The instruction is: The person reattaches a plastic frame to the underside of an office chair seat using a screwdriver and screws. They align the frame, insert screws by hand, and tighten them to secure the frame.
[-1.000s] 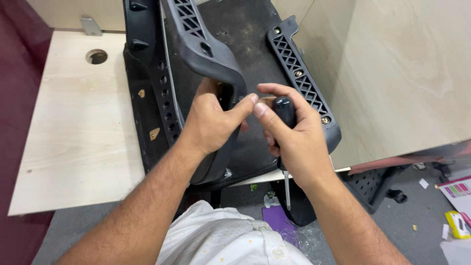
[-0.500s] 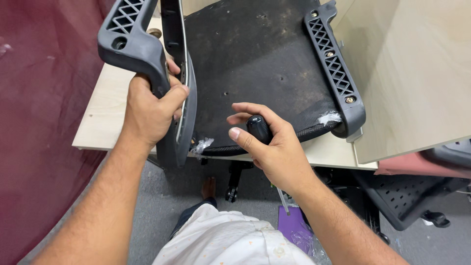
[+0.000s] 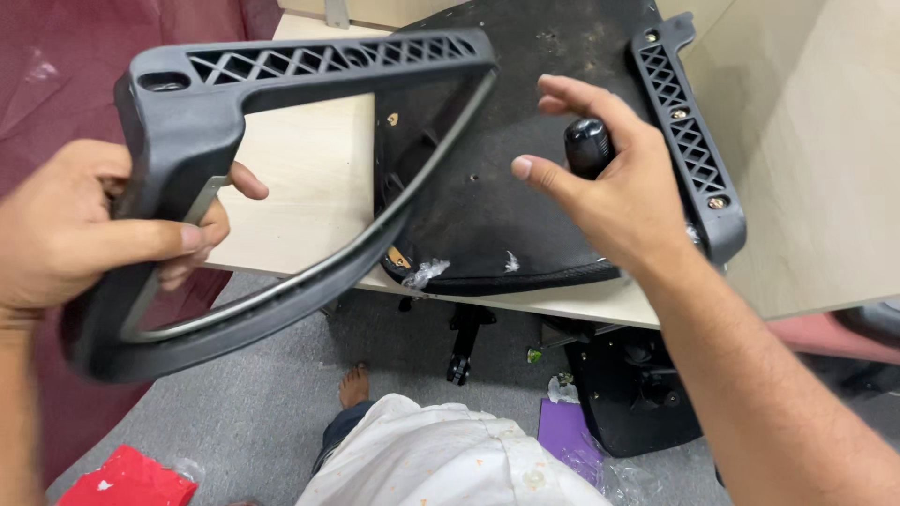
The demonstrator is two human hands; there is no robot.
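My left hand [image 3: 89,230] grips a loose black plastic chair armrest [image 3: 281,178] by its thick upright, holding it up at the left, off the seat. An upturned black chair seat [image 3: 511,178] lies on a pale wooden table [image 3: 300,187]. A second armrest [image 3: 689,141] is still fixed along the seat's right side with bolts. My right hand [image 3: 619,187] hovers over the seat, fingers spread, with a black tool handle [image 3: 588,145] tucked against its palm.
A tall pale wooden panel [image 3: 816,150] stands at the right. Below the table edge are a black chair base [image 3: 628,394], a purple sheet [image 3: 562,436], a red packet [image 3: 127,478] and grey carpet. My bare foot [image 3: 354,384] shows under the table.
My left hand has pulled the left armrest away from the seat and swung it up and leftward. My right hand has lifted slightly with fingers spreading.
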